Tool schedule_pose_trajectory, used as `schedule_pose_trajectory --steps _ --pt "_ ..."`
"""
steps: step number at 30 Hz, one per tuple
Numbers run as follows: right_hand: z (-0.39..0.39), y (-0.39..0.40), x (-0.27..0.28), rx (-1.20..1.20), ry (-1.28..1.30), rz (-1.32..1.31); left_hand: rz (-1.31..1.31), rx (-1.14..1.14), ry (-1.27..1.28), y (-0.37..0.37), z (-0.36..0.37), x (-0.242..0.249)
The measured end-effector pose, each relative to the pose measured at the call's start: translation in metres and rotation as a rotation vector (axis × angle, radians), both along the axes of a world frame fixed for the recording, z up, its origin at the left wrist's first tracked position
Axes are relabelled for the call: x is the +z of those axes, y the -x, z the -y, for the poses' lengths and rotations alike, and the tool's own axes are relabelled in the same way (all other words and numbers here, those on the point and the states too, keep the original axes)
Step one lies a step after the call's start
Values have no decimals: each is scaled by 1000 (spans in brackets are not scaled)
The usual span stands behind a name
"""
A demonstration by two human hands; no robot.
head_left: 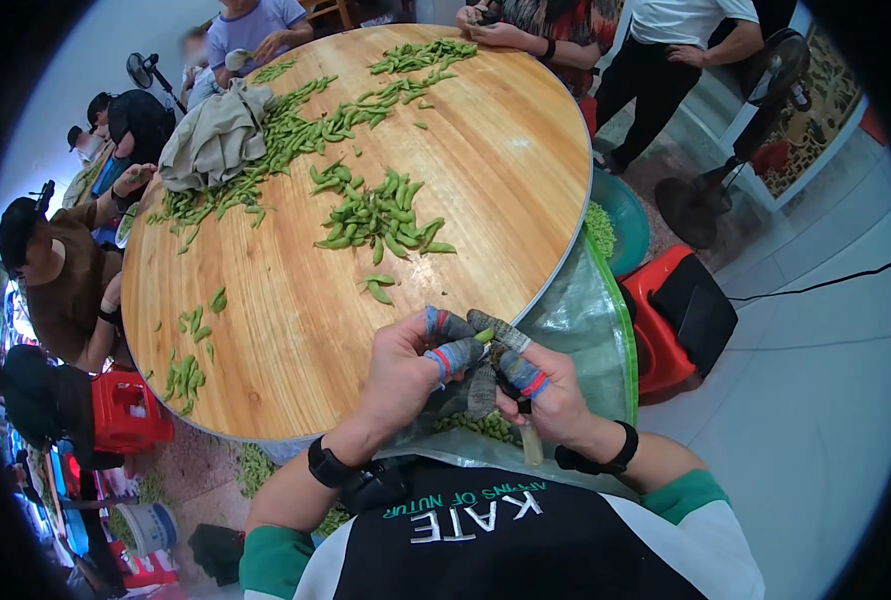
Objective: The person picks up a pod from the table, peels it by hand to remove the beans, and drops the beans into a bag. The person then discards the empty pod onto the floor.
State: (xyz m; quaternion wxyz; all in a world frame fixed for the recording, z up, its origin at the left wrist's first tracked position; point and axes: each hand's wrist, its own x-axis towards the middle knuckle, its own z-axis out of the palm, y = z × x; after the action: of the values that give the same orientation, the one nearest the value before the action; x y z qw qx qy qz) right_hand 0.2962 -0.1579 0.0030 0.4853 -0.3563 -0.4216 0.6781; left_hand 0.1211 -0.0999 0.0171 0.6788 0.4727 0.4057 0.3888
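My left hand (405, 362) is closed in a pinch on a green soybean pod (484, 336), just over the front edge of the round wooden table (295, 300). My right hand (555, 395) meets it there, with its fingers wrapped round a small tool; only its pale, wood-like handle (532, 445) shows below the fist, and the working end is hidden. Grey cloth covers with blue and red bands wrap fingers of both hands. Nearest on the tabletop lies a pile of soybean pods (380, 215). Beneath my hands, shelled green beans (480, 424) rest on a translucent sheet (575, 330).
A long heap of pods (305, 130) and a grey cloth (220, 140) lie across the table's far side. Other people sit or stand around it. At right are a teal basin (630, 225), a red stool (665, 320) and a standing fan (700, 200).
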Motion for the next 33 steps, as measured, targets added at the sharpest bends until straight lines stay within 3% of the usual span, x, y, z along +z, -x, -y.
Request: schedule_pose_trajectory --steps 6,13,19,21,23,24,25,26,27,28,30,33 --pt "1 -2 0 22 33 -69 -15 -12 -15 0 2 0" --pt "0 -4 -3 20 -32 40 -19 -57 -21 2 5 -4" --pt "-8 -10 -11 85 -40 -55 278 -129 215 7 -3 -11" --pt "-7 -11 -15 119 -39 -69 635 -396 480 12 -7 -14" --pt "-7 -10 -21 48 -289 193 532 -373 455 14 -8 -18" --pt "-6 -11 -17 45 -290 193 426 -356 434 13 -9 -17" --pt "-6 -12 -8 71 -102 104 425 -358 432 10 -8 -14" --pt "-7 -13 -3 100 88 16 191 -254 64 6 -6 -10" --pt "-7 -14 -2 102 95 13 -49 -144 -293 4 -2 -7" --pt "-7 -15 -2 127 140 -67 -50 -145 -289 7 -2 -7" --pt "-8 -18 -2 150 179 -146 -499 -111 -1150 11 -6 -4" --pt "-9 -16 -6 181 320 -273 -732 -55 -1336 9 4 -2"
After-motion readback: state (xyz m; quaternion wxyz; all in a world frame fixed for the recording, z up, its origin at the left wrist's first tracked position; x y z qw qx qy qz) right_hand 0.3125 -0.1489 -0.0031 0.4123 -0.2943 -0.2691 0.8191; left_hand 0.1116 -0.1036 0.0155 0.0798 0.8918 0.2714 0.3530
